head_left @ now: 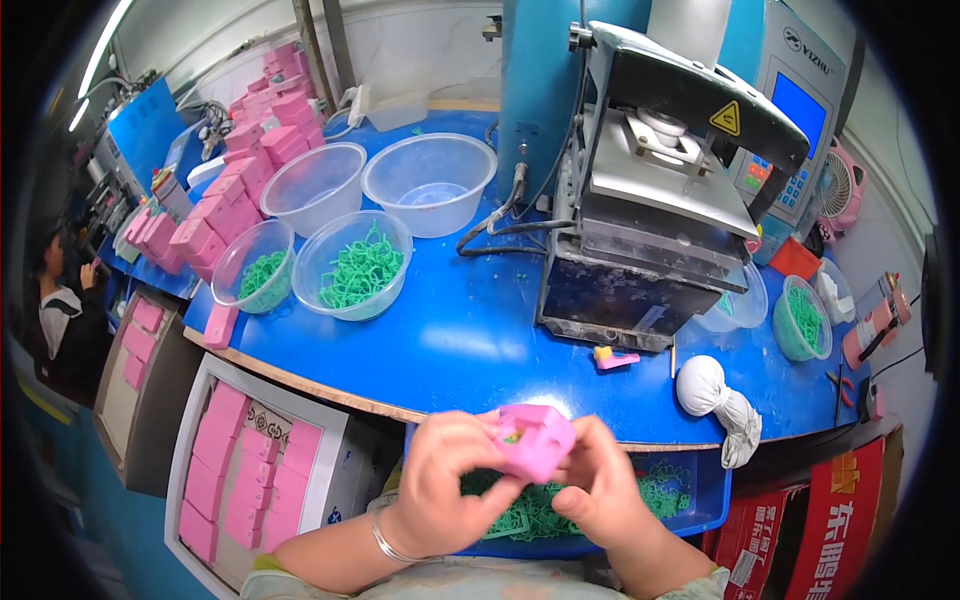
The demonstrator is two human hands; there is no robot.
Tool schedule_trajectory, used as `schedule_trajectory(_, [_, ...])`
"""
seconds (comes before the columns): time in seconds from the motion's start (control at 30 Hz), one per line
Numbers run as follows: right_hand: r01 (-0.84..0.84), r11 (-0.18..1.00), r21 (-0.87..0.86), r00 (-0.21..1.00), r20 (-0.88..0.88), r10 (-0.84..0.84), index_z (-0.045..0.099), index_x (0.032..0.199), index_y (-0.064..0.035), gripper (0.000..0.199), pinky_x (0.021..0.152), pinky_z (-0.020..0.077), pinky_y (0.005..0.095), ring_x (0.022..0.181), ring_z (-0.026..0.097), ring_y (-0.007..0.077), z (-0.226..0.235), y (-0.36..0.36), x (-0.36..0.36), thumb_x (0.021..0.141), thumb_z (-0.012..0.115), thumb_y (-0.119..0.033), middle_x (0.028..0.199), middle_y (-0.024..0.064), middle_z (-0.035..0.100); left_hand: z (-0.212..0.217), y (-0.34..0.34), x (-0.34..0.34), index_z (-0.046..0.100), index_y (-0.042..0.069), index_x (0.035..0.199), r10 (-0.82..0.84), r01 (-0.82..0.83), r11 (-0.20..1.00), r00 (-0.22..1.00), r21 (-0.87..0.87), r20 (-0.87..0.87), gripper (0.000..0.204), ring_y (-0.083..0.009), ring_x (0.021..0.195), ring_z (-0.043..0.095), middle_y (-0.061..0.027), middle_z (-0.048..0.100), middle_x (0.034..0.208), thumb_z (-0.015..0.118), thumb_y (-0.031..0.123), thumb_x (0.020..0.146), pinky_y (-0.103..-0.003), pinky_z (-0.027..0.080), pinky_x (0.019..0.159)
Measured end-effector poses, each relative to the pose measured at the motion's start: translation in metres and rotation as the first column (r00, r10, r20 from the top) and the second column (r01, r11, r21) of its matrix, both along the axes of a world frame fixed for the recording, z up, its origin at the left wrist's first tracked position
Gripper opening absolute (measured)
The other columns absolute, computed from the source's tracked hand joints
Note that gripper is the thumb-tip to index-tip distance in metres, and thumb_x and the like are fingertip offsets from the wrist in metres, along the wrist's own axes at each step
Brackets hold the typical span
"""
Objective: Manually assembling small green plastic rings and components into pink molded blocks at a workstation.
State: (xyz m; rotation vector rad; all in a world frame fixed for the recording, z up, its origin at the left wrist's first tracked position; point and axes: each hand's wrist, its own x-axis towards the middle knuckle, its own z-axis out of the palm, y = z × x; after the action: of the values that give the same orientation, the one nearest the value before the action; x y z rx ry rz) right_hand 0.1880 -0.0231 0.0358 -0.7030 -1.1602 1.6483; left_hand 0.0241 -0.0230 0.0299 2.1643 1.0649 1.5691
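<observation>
In front of me, my left hand (440, 485) grips a pink block (540, 442), fingers and thumb on its left side. The block has a recess facing up with a small yellow-green spot in it. My right hand (607, 490) has its fingers against the block's right side, its thumb standing apart lower down. Below both hands lies a blue tray (712, 508) of tangled green plastic pieces (540, 512), partly hidden by the hands. On the blue table (450, 350) beyond, a small pink piece with a yellow part (615, 358) rests near the machine.
A press machine (640, 250) stands at the back right, a white cloth bundle (705, 390) before it. Left are clear bowls (430, 190), two holding green pieces (360, 270), and stacked pink blocks (225, 205). A box of pink blocks (205, 480) sits lower left; a person (65, 310) is beyond.
</observation>
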Motion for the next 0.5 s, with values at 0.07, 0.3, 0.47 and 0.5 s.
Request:
schedule_trajectory(0.07, [-0.076, 0.988, -0.137, 0.986, -0.161, 0.054, 0.040, 0.096, -0.0045, 0.045, 0.069, 0.0426, 0.0247, 0.081, 0.051, 0.0101, -0.003, 0.003, -0.004, 0.077, 0.070, -0.033, 0.094, 0.0059, 0.049, -0.004, -0.006, 0.008, 0.044, 0.008, 0.088, 0.011, -0.008, 0.997, 0.999, 0.080, -0.039, 0.050, -0.0236, 0.083, 0.053, -0.0081, 0.047, 0.085, 0.081, 0.001, 0.055, -0.043, 0.051, 0.083])
schedule_trajectory(0.3, [-0.112, 0.971, -0.210, 0.978, -0.194, 0.071, 0.045, 0.089, -0.0042, 0.041, 0.063, 0.0376, 0.0230, 0.072, 0.046, 0.0071, -0.012, -0.004, -0.001, 0.086, 0.054, -0.044, 0.080, 0.0027, 0.050, 0.001, -0.007, 0.006, 0.039, 0.003, 0.116, 0.039, -0.041, 0.998, 0.998, -0.048, -0.039, 0.072, -0.0323, 0.105, 0.048, -0.0158, 0.047, 0.109, 0.081, 0.027, 0.062, -0.042, 0.037, 0.094])
schedule_trajectory(0.47, [0.021, 0.987, -0.160, 0.985, -0.163, -0.047, 0.048, 0.092, -0.0029, 0.045, 0.067, 0.0427, 0.0242, 0.080, 0.053, 0.0120, -0.003, -0.013, -0.012, 0.092, 0.039, -0.047, 0.089, 0.0045, 0.054, -0.019, -0.006, 0.002, 0.033, 0.000, 0.121, -0.230, 0.274, 0.892, 0.960, -0.358, 0.163, 0.085, -0.0300, 0.114, 0.045, -0.0170, 0.046, 0.116, 0.078, 0.041, 0.062, -0.040, 0.037, 0.096])
schedule_trajectory(0.5, [0.007, 0.987, -0.161, 0.986, -0.164, -0.034, 0.048, 0.092, -0.0029, 0.045, 0.067, 0.0427, 0.0242, 0.080, 0.053, 0.0120, -0.009, -0.012, -0.013, 0.092, 0.039, -0.047, 0.089, 0.0045, 0.054, -0.017, -0.006, 0.005, 0.034, 0.000, 0.121, -0.222, 0.404, 0.833, 0.870, -0.379, 0.439, 0.083, -0.0286, 0.114, 0.046, -0.0158, 0.046, 0.116, 0.077, 0.043, 0.063, -0.040, 0.037, 0.096])
